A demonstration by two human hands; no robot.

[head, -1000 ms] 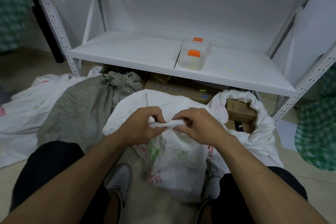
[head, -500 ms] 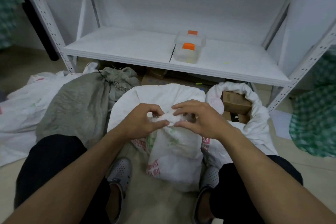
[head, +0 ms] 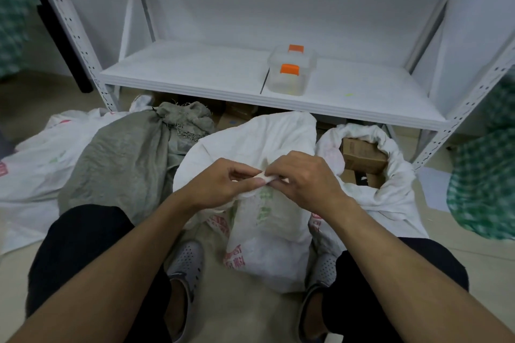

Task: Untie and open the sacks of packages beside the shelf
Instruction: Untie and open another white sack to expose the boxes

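- Both of my hands meet at the twisted neck of the white sack [head: 267, 242]. My left hand [head: 220, 184] has thumb and fingers curled, pinching the white tie [head: 264, 177]. My right hand [head: 303, 184] pinches the same tie from the 3 o'clock side, its fingertips touching the left ones.
- At 12 o'clock the white metal shelf [head: 195, 69] fills the upper view, its lowest board just above the sacks.
- At 10 o'clock from my hands the grey sack [head: 119, 164] lies on the floor, its frayed neck bunched toward the shelf and its side against the white sack.
- At centre, the white sack stands between my knees, not yet undone. It has red and green print, and the loose end past the tie hangs toward 6 o'clock.
- At 2 o'clock the open sack [head: 390, 198] touches the white one. Its rim is rolled down and brown cardboard boxes [head: 362, 153] show inside.
- At 9 o'clock flat white sacks [head: 33, 170] lie on the floor beside the grey one.
- At 3 o'clock green checked fabric [head: 485, 189] sits at the edge of view.
- At 12 o'clock a clear box [head: 289, 75] with orange latches stands on the shelf board.
- At 6 o'clock my grey shoes [head: 186, 264] flank the white sack's lower end.
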